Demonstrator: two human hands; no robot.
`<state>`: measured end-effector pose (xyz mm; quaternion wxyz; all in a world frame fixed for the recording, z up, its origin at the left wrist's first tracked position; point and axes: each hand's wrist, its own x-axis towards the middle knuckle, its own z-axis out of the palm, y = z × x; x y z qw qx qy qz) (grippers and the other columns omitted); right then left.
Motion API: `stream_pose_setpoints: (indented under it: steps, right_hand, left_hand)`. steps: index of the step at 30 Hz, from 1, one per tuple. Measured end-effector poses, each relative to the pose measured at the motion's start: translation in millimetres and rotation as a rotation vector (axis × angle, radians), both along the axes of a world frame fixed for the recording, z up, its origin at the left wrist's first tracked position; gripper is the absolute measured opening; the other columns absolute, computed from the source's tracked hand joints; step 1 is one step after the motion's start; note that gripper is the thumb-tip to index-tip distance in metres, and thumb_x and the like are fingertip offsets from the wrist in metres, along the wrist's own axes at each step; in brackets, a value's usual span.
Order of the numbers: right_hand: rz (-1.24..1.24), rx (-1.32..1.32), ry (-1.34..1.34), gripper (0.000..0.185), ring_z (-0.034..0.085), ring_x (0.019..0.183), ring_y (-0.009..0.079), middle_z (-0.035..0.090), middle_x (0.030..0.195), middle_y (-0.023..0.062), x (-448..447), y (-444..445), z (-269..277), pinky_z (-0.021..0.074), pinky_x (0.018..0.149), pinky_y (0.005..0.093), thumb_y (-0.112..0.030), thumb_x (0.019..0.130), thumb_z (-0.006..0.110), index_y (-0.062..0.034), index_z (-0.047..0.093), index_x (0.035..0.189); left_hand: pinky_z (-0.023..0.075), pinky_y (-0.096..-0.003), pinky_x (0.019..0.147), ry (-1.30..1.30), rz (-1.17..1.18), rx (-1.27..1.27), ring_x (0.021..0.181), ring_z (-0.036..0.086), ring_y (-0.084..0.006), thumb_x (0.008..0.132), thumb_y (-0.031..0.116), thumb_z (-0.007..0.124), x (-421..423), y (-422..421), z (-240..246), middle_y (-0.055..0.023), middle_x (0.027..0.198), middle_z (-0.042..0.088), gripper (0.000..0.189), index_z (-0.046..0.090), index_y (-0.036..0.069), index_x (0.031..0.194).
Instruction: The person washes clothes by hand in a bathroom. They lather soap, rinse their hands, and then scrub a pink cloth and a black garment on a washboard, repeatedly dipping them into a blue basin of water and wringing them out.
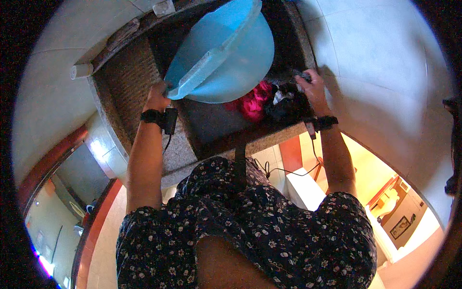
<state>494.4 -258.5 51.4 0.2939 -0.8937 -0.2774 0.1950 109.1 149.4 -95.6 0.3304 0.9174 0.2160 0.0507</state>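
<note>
A light blue plastic basin (231, 68) is tilted up on its side over the dark hollow of a stone laundry sink (278, 133). My left hand (157, 95) grips the basin's rim at its lower left end. Under and beside the basin, pink cloth (254, 103) and black cloth (287, 104) lie bunched in the sink. My right hand (312, 85) is at the sink's right side, just above the black cloth, its fingers bent round something dark and greyish that I cannot make out. Both wrists wear black bands with small cabled devices.
A ribbed stone washboard (131, 79) forms the sink's left part. On the back ledge sit a whitish block (164, 8) and a white cylindrical piece (81, 71). A tiled wall (375, 54) rises close on the right. A thin cable hangs from my right wrist device.
</note>
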Motion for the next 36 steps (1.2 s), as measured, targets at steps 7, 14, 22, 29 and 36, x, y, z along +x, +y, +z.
stream_pose_setpoints:
  steps: [7, 14, 22, 29, 36]
  right_hand:
    - [-0.174, -0.109, -0.179, 0.031, 0.065, 0.079, 0.0285, 0.068, 0.089, 0.0162, 1.2, -43.7, 93.7, 0.0528, 0.076, 0.0375, -0.023, 0.08, 0.072, -0.0003, 0.066, 0.1]
    - [0.001, -0.685, -0.563, 0.035, 0.064, 0.101, 0.038, 0.069, 0.101, 0.0177, -25.3, -71.8, 66.5, 0.0505, 0.089, 0.0478, -0.028, 0.078, 0.073, -0.0043, 0.067, 0.104]
    - [-0.02, -0.481, -0.731, 0.045, 0.056, 0.116, 0.037, 0.061, 0.118, 0.0187, -21.0, -65.8, -4.5, 0.0457, 0.099, 0.0482, -0.014, 0.083, 0.066, -0.0029, 0.055, 0.125]
    - [0.202, -0.583, -0.784, 0.053, 0.055, 0.117, 0.0349, 0.061, 0.121, 0.0155, -37.5, -76.7, -8.8, 0.0448, 0.1, 0.049, -0.005, 0.083, 0.062, -0.0158, 0.055, 0.134]
    - [0.244, -0.658, -0.797, 0.03, 0.061, 0.106, 0.0349, 0.064, 0.116, 0.0153, -36.1, -98.2, 6.5, 0.0483, 0.091, 0.0481, -0.008, 0.083, 0.06, -0.0079, 0.065, 0.113]
  left_hand:
    - [0.0532, -0.0393, 0.085, 0.102, 0.108, -0.226, 0.1, 0.068, -0.0338, 0.072, 0.006, 0.073, 10.4, -6.2, 19.7, -0.0192, 0.105, 0.07, 0.035, 0.068, 0.007, 0.107]
    - [0.0528, -0.0389, 0.084, 0.207, 0.168, -0.202, 0.101, 0.068, -0.0286, 0.079, 0.013, 0.072, 10.2, -17.9, 47.0, -0.0174, 0.109, 0.07, 0.031, 0.068, 0.008, 0.109]
    - [0.0532, -0.0401, 0.085, 0.251, 0.111, -0.11, 0.1, 0.068, -0.0328, 0.08, 0.021, 0.073, 24.7, -20.3, 69.9, -0.0167, 0.109, 0.07, 0.035, 0.067, 0.01, 0.114]
    - [0.0543, -0.0419, 0.085, 0.368, 0.145, -0.061, 0.101, 0.067, -0.0346, 0.081, 0.023, 0.073, 12.5, -6.2, 23.0, -0.0177, 0.11, 0.069, 0.036, 0.066, 0.01, 0.114]
    - [0.0546, -0.0414, 0.086, 0.246, 0.148, -0.199, 0.102, 0.068, -0.0343, 0.08, 0.021, 0.073, 14.4, -3.2, 3.9, -0.0177, 0.111, 0.069, 0.038, 0.065, 0.011, 0.116]
